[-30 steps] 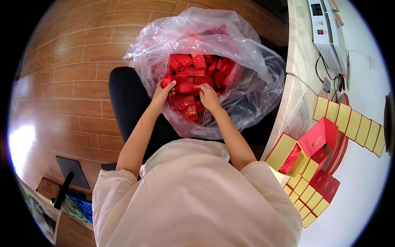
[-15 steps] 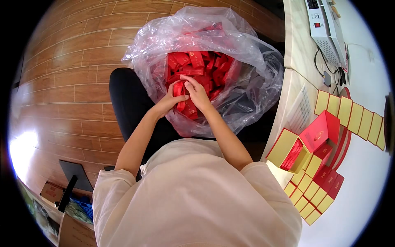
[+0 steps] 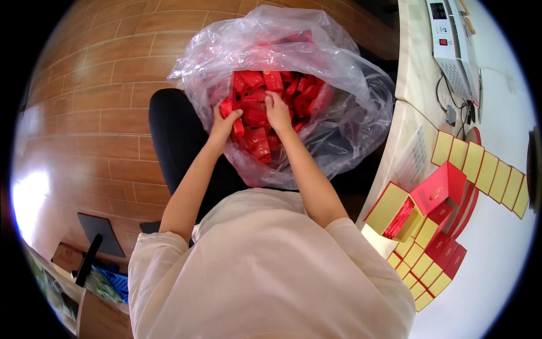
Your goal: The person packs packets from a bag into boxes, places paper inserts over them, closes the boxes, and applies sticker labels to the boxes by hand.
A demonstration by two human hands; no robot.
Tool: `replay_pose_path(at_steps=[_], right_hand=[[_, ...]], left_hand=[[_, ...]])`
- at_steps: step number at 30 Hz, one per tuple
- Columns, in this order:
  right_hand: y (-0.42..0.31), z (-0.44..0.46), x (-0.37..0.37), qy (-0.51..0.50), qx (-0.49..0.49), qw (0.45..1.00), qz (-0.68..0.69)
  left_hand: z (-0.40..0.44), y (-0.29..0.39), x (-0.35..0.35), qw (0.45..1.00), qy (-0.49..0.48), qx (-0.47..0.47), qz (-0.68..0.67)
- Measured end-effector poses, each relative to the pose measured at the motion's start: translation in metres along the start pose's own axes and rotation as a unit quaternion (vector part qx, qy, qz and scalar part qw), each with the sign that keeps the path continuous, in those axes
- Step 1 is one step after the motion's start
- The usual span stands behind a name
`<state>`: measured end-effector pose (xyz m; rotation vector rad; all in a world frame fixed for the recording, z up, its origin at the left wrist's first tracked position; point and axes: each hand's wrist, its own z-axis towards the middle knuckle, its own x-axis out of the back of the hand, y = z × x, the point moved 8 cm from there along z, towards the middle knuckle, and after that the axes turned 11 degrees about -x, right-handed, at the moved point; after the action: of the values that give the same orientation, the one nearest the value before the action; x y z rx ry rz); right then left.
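A large clear plastic bag (image 3: pixel 333 51) stands in front of me, its mouth spread wide over a heap of small red packets (image 3: pixel 257 144) with gold print. At the bag's left side my left hand (image 3: pixel 222 125) is closed around a few red packets (image 3: pixel 227 107), the thumb lying across them. My right hand (image 3: pixel 279 116) is over the middle of the heap, fingertips bent together against the packets. Whether a packet is pinched there is hidden.
On the table (image 3: pixel 409 113) at right, an open red box (image 3: pixel 435 189) holds red packets. Several yellow-and-red boxes (image 3: pixel 429 263) stand beside it, with a row of yellow boxes (image 3: pixel 474 161) farther back. A white machine (image 3: pixel 454 51) with cables sits behind. A cardboard box (image 3: pixel 101 316) is lower left.
My hands were together over the bag and have parted. The left moved left with the red packets; the right moved slightly up and right onto the heap. The view shifted slightly.
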<state>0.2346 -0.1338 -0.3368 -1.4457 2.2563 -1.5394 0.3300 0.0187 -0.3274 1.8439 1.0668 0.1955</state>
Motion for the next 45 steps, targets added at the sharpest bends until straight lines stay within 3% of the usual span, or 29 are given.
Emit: replay_pose_path(at_steps=[1,2,4,5,8,12,19,21,23,24,26,30,32,33,34,36,40,44,45], right_hand=[[0.004,0.002,0.002,0.059,0.054,0.983,-0.167],[0.006,-0.003,0.002,0.058,0.054,0.983,-0.167],[0.023,-0.019,-0.017,-0.034,0.030,0.925,-0.378],[0.036,-0.021,-0.022,-0.072,-0.018,0.913,-0.401],[0.055,-0.033,-0.023,-0.050,-0.029,0.900,-0.433],[0.057,-0.029,-0.016,0.003,0.007,0.942,-0.335],[0.041,-0.028,0.019,0.063,-0.047,0.974,-0.213],[0.033,-0.030,0.016,0.064,-0.055,0.978,-0.190],[0.022,-0.034,0.008,0.039,-0.059,0.996,-0.055],[0.012,-0.038,0.003,0.040,-0.059,0.996,-0.054],[-0.025,-0.050,-0.011,0.005,0.085,0.996,-0.026],[-0.038,-0.050,-0.020,-0.070,0.094,0.992,0.054],[-0.008,-0.041,-0.020,-0.105,-0.072,0.982,0.139],[0.002,-0.038,-0.019,-0.101,-0.087,0.991,0.028],[0.009,-0.040,-0.023,-0.102,-0.088,0.991,0.025],[0.039,-0.050,-0.037,-0.074,-0.086,0.971,-0.209],[0.064,-0.073,-0.052,-0.082,-0.069,0.943,-0.316],[0.065,-0.067,-0.028,-0.030,-0.132,0.974,-0.180],[0.062,-0.071,-0.018,-0.068,-0.202,0.977,-0.008]], left_hand=[[0.003,-0.001,0.008,0.999,0.034,0.009,-0.029],[0.004,-0.003,0.014,0.996,0.067,0.018,-0.059],[0.002,0.003,0.011,0.996,0.076,0.001,-0.055],[0.001,0.002,0.010,0.996,0.073,0.019,-0.053],[0.001,0.001,0.006,0.995,0.071,0.038,-0.057],[0.001,0.000,0.006,0.994,0.073,0.040,-0.066],[0.012,-0.023,0.013,0.997,0.056,0.009,0.045],[0.013,-0.018,0.017,0.980,0.062,-0.042,0.185],[0.009,-0.012,0.014,0.976,0.060,-0.056,0.204],[0.006,-0.004,0.011,0.971,0.056,-0.070,0.223],[0.003,0.003,0.008,0.977,0.047,-0.062,0.200],[0.007,0.002,0.011,0.988,0.041,-0.060,0.139],[0.011,0.001,0.013,0.984,0.061,-0.086,0.141],[0.012,0.003,0.015,0.980,0.079,-0.111,0.142],[0.014,0.001,0.016,0.981,0.079,-0.110,0.140],[0.013,0.009,0.018,0.980,0.106,-0.123,0.119],[0.016,0.009,0.016,0.977,0.110,-0.121,0.134],[0.016,-0.001,0.014,0.983,0.102,-0.093,0.120],[0.017,-0.002,0.010,0.986,0.091,-0.089,0.106]])
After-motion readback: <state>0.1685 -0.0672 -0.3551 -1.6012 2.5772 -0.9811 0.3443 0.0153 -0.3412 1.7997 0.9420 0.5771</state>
